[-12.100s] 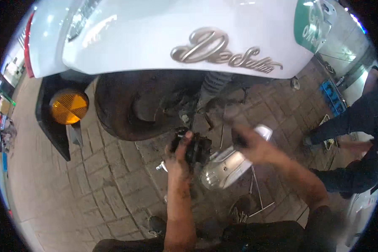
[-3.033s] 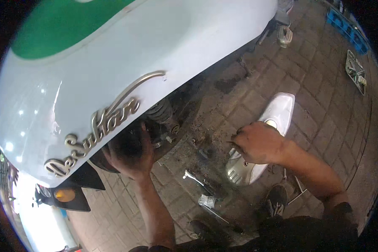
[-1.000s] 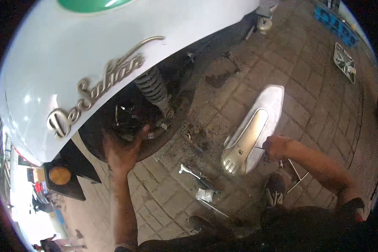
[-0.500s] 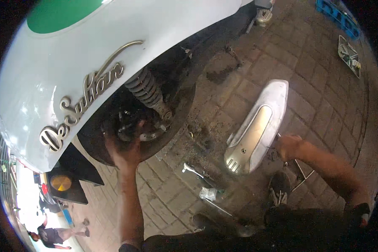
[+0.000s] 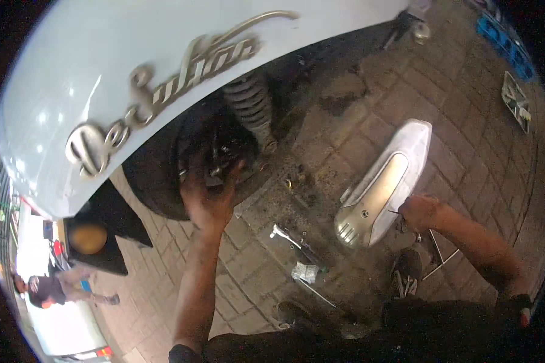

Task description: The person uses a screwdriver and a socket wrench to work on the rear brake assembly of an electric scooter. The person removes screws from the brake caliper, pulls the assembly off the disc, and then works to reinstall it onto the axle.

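Under a scooter's glossy white rear body panel [image 5: 181, 36], my left hand [image 5: 209, 202] reaches to the dark wheel [image 5: 148, 187]. Its thumb and fingers are spread at the hub, where shadow hides much of the contact. Above the hub stands a coil-spring shock absorber [image 5: 249, 106]. My right hand [image 5: 419, 213] is closed beside a white and gold elongated cover [image 5: 384, 181] on the paving. A thin dark metal rod [image 5: 393, 211] sticks out of that fist; the rest of it is hidden by the fingers.
A ratchet wrench [image 5: 293, 242], a small clear plastic packet [image 5: 306, 273] and a thin rod [image 5: 321, 295] lie on the paving. Long metal bars [image 5: 442, 261] rest near my shoe [image 5: 407, 272]. Far right are a tray [image 5: 516, 103] and blue crate [image 5: 505, 45]. A person [image 5: 57, 289] is far left.
The view has shifted, so the scooter panel and ground items sit farther right in the picture. My left hand stays at the wheel hub and my right hand stays closed beside the cover.
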{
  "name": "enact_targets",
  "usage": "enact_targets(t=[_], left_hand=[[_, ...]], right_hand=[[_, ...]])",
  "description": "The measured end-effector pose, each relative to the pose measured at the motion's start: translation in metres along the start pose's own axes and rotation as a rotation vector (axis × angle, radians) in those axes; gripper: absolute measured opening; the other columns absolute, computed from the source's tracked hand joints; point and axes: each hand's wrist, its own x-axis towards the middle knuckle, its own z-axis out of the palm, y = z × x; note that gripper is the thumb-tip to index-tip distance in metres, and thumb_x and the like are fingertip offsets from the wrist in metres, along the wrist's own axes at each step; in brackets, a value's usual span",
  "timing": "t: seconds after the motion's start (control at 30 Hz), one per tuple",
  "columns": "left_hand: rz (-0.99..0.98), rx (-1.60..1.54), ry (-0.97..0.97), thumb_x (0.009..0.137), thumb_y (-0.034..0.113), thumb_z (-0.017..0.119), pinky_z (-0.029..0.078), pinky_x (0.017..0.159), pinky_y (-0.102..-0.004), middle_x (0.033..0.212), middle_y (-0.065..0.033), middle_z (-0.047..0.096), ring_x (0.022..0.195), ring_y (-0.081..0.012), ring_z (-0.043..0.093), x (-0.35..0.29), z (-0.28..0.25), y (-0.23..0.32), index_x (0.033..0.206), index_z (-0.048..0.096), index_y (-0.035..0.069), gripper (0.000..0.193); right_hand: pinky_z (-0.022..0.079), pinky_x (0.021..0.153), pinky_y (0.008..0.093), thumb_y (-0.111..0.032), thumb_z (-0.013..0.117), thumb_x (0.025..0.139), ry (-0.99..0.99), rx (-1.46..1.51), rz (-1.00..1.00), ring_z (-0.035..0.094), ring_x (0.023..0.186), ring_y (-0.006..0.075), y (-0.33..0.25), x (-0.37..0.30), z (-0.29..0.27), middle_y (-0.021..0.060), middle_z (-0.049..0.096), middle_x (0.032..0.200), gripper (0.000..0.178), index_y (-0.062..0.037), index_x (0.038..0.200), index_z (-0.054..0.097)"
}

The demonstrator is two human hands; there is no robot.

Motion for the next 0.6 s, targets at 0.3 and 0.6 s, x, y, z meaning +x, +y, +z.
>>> enact_targets(t=[0.3, 0.6], left_hand=[[0.050, -0.058, -0.086, 0.072, 0.025, 0.080, 0.043, 0.097, -0.0446, 0.118, -0.0225, 0.060, 0.112, -0.0374, 0.057, 0.004, -0.003, -0.016, 0.127, 0.052, 0.001, 0.066], [-0.040, 0.000, -0.044, 0.071, 0.026, 0.081, 0.036, 0.104, -0.0456, 0.126, -0.0241, 0.053, 0.119, -0.0411, 0.049, -0.018, -0.010, -0.010, 0.130, 0.048, 0.000, 0.072]], right_hand=[[0.055, 0.080, 0.0469, -0.018, 0.065, 0.072, 0.136, -0.101, -0.115, 0.066, 0.095, 0.0356, 0.017, 0.007, 0.031, 0.0220, 0.067, 0.095, 0.032, 0.0005, 0.098, 0.065], [0.055, 0.079, 0.0478, -0.015, 0.063, 0.072, 0.032, -0.057, -0.001, 0.067, 0.089, 0.0382, 0.024, 0.003, 0.033, 0.0228, 0.068, 0.089, 0.026, 0.0011, 0.093, 0.067]])
